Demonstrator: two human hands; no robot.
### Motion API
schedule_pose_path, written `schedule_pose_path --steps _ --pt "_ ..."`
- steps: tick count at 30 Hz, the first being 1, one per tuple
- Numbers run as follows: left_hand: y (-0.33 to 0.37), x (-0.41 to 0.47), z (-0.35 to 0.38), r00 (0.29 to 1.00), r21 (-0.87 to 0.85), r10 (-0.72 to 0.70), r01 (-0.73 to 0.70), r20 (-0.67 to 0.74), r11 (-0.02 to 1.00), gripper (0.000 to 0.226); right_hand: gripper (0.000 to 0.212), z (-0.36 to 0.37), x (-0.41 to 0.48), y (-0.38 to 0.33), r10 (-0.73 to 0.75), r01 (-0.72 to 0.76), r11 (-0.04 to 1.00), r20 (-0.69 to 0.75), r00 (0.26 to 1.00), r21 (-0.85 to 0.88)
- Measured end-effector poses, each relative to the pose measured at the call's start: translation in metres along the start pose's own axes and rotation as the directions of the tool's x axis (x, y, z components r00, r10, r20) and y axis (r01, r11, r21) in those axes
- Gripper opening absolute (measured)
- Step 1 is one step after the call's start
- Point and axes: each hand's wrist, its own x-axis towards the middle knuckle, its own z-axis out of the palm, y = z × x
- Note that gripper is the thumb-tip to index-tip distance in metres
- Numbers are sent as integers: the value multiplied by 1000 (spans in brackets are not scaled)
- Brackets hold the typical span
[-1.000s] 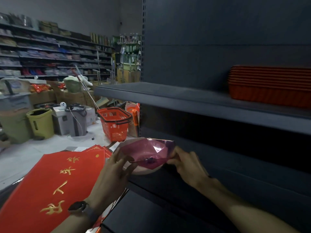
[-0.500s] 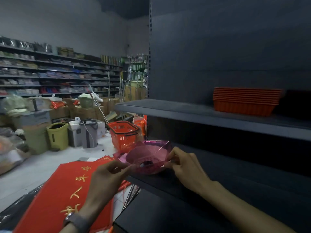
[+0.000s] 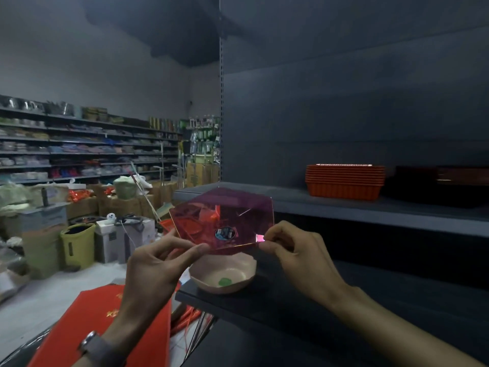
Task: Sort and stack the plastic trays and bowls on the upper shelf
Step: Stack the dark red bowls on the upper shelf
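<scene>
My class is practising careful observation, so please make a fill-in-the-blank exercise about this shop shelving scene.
1. The left hand pinches the translucent pink bowl at one edge; the ____ hand pinches its opposite corner.
2. Of the two shelves, the beige bowl rests on the ____ one.
3. The ribbed stack of trays on the upper shelf is coloured ____.
4. The watch sits on the ____ wrist.
Missing words: right; lower; orange; left.
</scene>
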Motion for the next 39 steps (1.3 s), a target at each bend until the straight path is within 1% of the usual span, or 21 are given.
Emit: schedule_pose_path --steps 5,9,12,14,16,18,23,28,31,36,39 --pt "30 11 31 993 -67 111 -108 37 992 5 8 -50 -5 -14 -53 45 997 -126 991 -68" --pt "54 23 65 977 -132 200 -190 72 973 5 10 -91 -12 -18 -47 29 996 -227 973 -81" --pt "73 32 96 962 -227 261 -236 87 945 5 10 -120 -14 -18 -53 23 994 -289 956 -106" --pt "84 38 118 955 -281 275 -236 109 930 7 9 -140 -15 -18 -58 23 994 -325 944 -108" --pt "94 47 143 949 -280 288 -244 127 928 7 7 -161 -17 -16 -58 17 993 -368 928 -113" --pt "101 55 168 939 -287 308 -257 150 923 12 6 -182 -19 -12 -42 4 995 -409 911 -95" --pt "111 70 231 915 -365 340 -247 218 898 13 6 -231 -24 1 -31 -34 992 -503 864 -121" --pt "121 81 298 877 -431 386 -242 286 869 6 7 -283 -18 17 -55 -73 978 -580 813 -196" --pt "127 84 336 857 -460 424 -263 293 848 2 4 -310 -14 32 -78 -87 967 -606 792 -238" --pt "128 93 393 829 -481 460 -276 320 832 7 8 -340 -7 58 -92 -121 956 -662 744 -269" --pt "126 96 423 822 -502 457 -253 339 827 13 9 -354 -3 76 -77 -146 955 -690 720 -259"
